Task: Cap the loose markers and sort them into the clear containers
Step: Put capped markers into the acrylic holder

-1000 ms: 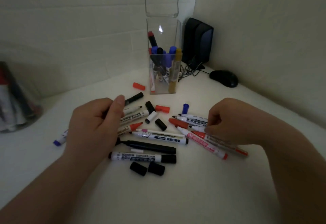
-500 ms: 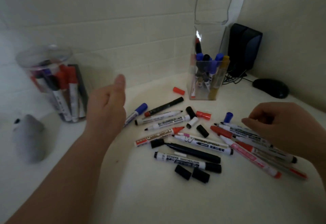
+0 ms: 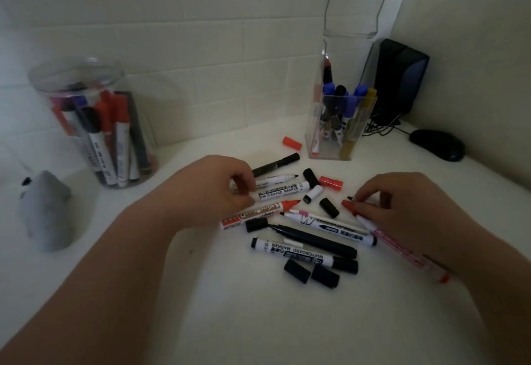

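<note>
Currently the loose markers (image 3: 290, 215) lie scattered on the counter (image 3: 258, 321) between your hands, with several loose caps (image 3: 311, 273) among them; the round clear jar (image 3: 94, 123) stands far left and the square clear holder (image 3: 339, 123) stands at the back, both already part filled. Expect each marker to be light, rigid and smooth, so it is likely to roll or slip; take it at mid-barrel, clear of the exposed tip. Your left hand (image 3: 218, 192) reaches in palm down, fingers curled and pinched on the white whiteboard marker (image 3: 283, 190) at its rear end. Your right hand (image 3: 402, 209) hovers palm down over the red-tipped markers (image 3: 352, 206), fingertips drawn together on a thin black-tipped marker; whether it is gripped firmly cannot be told.
</note>
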Motion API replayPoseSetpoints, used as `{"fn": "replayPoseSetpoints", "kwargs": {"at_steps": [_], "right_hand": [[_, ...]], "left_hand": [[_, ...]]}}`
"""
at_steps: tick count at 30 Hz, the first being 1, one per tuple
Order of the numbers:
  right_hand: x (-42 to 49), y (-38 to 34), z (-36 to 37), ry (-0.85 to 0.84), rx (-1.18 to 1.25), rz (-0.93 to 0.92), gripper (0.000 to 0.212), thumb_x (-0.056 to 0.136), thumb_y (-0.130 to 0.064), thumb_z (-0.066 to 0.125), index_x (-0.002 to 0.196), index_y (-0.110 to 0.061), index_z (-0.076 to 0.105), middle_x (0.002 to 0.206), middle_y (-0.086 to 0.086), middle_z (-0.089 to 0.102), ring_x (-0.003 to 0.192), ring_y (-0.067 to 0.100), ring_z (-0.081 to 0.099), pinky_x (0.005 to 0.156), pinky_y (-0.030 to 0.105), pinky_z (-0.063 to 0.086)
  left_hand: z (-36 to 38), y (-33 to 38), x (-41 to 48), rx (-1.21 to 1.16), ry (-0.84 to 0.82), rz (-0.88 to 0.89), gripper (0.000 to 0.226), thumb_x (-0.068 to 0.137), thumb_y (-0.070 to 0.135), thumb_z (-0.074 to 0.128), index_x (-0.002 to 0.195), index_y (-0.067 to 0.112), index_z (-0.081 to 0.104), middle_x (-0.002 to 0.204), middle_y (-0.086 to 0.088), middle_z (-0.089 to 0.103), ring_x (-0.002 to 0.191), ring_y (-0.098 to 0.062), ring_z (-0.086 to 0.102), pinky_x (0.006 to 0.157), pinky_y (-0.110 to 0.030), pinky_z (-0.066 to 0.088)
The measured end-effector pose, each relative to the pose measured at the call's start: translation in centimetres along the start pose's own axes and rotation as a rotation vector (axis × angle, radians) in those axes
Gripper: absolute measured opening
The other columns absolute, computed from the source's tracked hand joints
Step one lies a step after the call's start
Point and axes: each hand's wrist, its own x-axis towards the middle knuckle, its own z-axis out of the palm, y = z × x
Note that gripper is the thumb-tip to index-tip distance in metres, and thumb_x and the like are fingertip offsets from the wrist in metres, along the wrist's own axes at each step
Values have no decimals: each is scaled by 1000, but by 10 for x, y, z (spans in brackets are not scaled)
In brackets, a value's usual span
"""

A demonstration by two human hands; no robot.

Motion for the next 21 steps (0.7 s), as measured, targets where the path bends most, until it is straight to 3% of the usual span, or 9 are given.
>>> {"fn": "replayPoseSetpoints", "kwargs": {"at_steps": [6, 9, 14, 18, 21], "right_hand": [[9, 3, 9, -33, -19, 44, 12, 89, -40, 70, 98, -32, 71, 81, -22, 57, 73, -5, 51, 60, 11, 32], [11, 1, 11, -14, 6, 47, 13, 88, -40, 71, 97, -31, 71, 81, -21, 58, 72, -5, 51, 60, 11, 33], [10, -2, 10, 14, 30, 29, 28, 88, -28, 71, 115, -30, 66, 88, -21, 60, 78, -1, 56, 67, 11, 38], [2, -8, 0, 186, 409, 36, 35, 81, -13, 79, 110, -28, 65, 77, -9, 71, 62, 3, 64, 59, 11, 51], [-6, -13, -8, 165, 948, 141, 28, 88, -2, 68, 111, -17, 67, 76, 6, 74, 55, 16, 64, 51, 21, 54]], "left_hand": [[9, 10, 1, 79, -139, -9, 14, 82, 46, 76, 90, 43, 65, 75, 24, 60, 69, 18, 53, 58, -14, 35], [11, 13, 1, 126, -146, -5, 21, 83, 47, 74, 103, 43, 67, 86, 25, 64, 73, 7, 56, 66, -17, 41], [13, 16, 0, 129, -128, 11, 30, 85, 42, 70, 115, 42, 66, 90, 25, 64, 73, 7, 55, 67, -17, 41], [13, 18, -2, -54, -41, 84, 32, 85, 30, 71, 116, 37, 69, 89, 22, 62, 81, 12, 54, 66, -8, 39], [14, 25, -4, -168, -24, 201, 28, 90, 29, 66, 116, 39, 69, 93, 16, 62, 88, 0, 58, 75, -17, 48]]}}
